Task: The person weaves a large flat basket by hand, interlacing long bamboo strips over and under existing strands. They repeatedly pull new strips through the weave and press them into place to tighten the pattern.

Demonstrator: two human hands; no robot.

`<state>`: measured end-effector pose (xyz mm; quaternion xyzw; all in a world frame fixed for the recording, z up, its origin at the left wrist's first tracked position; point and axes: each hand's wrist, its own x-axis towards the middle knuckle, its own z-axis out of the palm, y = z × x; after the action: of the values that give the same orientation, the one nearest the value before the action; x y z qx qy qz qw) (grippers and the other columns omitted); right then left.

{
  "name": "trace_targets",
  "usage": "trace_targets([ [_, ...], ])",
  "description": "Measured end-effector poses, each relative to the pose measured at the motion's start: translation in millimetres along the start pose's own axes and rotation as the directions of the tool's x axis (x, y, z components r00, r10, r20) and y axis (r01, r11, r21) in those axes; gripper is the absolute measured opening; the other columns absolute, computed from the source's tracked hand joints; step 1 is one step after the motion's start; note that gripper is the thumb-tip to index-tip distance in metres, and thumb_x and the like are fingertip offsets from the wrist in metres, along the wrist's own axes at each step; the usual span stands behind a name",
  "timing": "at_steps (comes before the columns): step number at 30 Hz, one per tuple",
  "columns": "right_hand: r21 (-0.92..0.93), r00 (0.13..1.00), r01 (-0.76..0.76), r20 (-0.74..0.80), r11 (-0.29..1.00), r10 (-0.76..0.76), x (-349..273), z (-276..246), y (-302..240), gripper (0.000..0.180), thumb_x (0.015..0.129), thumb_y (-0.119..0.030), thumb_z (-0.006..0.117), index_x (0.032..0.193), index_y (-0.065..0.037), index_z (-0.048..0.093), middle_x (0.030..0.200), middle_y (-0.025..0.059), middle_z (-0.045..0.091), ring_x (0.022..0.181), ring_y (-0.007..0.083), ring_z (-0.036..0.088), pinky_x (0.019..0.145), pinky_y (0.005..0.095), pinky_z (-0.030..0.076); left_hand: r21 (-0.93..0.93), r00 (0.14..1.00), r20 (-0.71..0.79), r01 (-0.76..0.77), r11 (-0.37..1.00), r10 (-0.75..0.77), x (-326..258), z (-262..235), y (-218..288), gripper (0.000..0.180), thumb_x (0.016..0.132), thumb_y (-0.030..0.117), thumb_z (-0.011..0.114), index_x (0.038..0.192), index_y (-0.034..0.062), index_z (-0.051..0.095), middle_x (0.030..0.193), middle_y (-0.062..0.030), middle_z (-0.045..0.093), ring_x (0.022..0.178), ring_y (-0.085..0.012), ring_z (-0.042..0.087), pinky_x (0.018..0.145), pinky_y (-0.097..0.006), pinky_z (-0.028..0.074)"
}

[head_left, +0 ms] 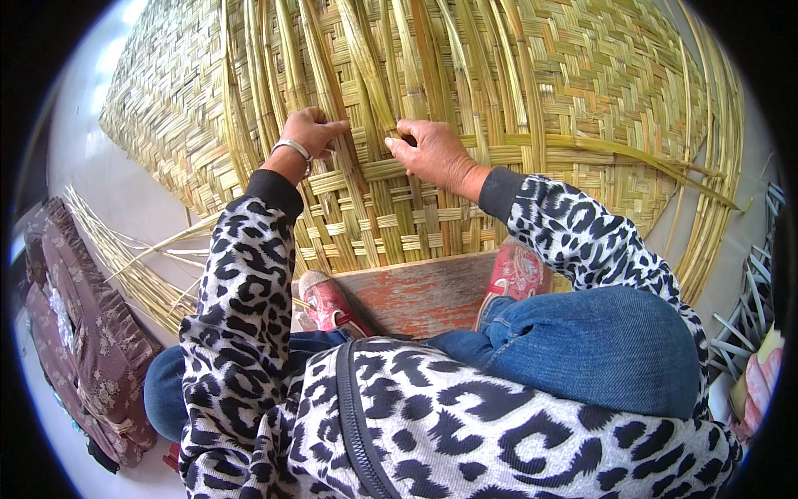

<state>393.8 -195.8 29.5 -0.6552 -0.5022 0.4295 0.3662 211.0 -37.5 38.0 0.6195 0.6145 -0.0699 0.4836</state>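
A large mat [598,91] of flattened green-yellow reed strips spreads out before me, woven crosswise. Several long strips lie loose along its middle, pointing away from me. My right hand [436,154] pinches one reed strip [366,62] between thumb and forefinger, its near end at the fingertips. Just to the left, my left hand [307,137] is closed, its thumb laid across another reed strip [320,71]; its fingertips are partly hidden. A crosswise strip [619,150] runs out from near my right hand past the mat's right side, over the upright strips.
A worn wooden board [416,295] lies at the mat's near edge, between my red shoes [326,299]. Loose thin reeds [137,270] lie on the floor at left, beside a dark flowered cloth [87,349]. More long strips [719,150] curve along the right side.
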Motion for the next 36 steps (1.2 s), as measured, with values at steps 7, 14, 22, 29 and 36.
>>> trace_targets([
  [7,0.015,0.998,-0.046,0.037,0.999,0.046,1,0,4,0.027,0.089,-0.028,0.062,0.086,-0.002,0.065,0.074,0.0203,0.065,0.070,0.0361,0.065,0.067,0.0428,0.052,-0.098,0.998,0.038,0.052,0.994,-0.049,-9,-10,-6,0.022,0.088,0.021,0.076,0.092,0.0017,0.065,0.077,-0.0040,0.067,0.066,-0.0118,0.067,0.056,-0.026,0.055],
  [14,0.043,1.000,-0.010,0.002,0.999,0.010,0,3,6,0.028,0.088,-0.028,0.062,0.083,-0.001,0.064,0.072,0.0210,0.063,0.069,0.0374,0.063,0.066,0.0446,0.050,0.309,0.957,-0.133,-0.209,0.928,0.259,-9,2,-12,0.034,0.085,0.025,0.076,0.106,0.0019,0.063,0.097,-0.0138,0.071,0.086,-0.0262,0.070,0.074,-0.037,0.056],
  [22,0.013,0.999,-0.018,-0.029,1.000,0.019,-4,1,-1,0.027,0.087,-0.027,0.064,0.080,-0.001,0.061,0.071,0.0209,0.062,0.068,0.0388,0.062,0.064,0.0455,0.050,0.261,0.932,-0.170,-0.270,0.927,0.320,16,19,-6,0.037,0.086,0.019,0.069,0.119,0.0061,0.062,0.111,-0.0145,0.069,0.098,-0.0285,0.069,0.084,-0.037,0.055],
  [29,-0.060,0.999,0.001,-0.037,0.998,-0.004,-5,-4,-9,0.024,0.087,-0.026,0.064,0.082,-0.002,0.063,0.073,0.0215,0.063,0.070,0.0385,0.064,0.064,0.0453,0.050,-0.316,0.991,-0.011,-0.127,0.940,0.130,20,13,32,0.036,0.084,0.020,0.079,0.102,-0.0043,0.059,0.089,-0.0129,0.069,0.087,-0.0187,0.070,0.062,-0.031,0.055],
  [36,-0.035,0.999,-0.009,-0.032,0.999,0.008,-8,-6,-10,0.025,0.088,-0.026,0.064,0.084,-0.001,0.063,0.072,0.0209,0.064,0.068,0.0374,0.064,0.064,0.0447,0.050,-0.226,0.967,0.212,0.187,0.956,-0.140,23,10,46,0.027,0.090,0.016,0.073,0.111,0.0025,0.063,0.094,-0.0028,0.067,0.088,-0.0169,0.067,0.079,-0.036,0.054],
])
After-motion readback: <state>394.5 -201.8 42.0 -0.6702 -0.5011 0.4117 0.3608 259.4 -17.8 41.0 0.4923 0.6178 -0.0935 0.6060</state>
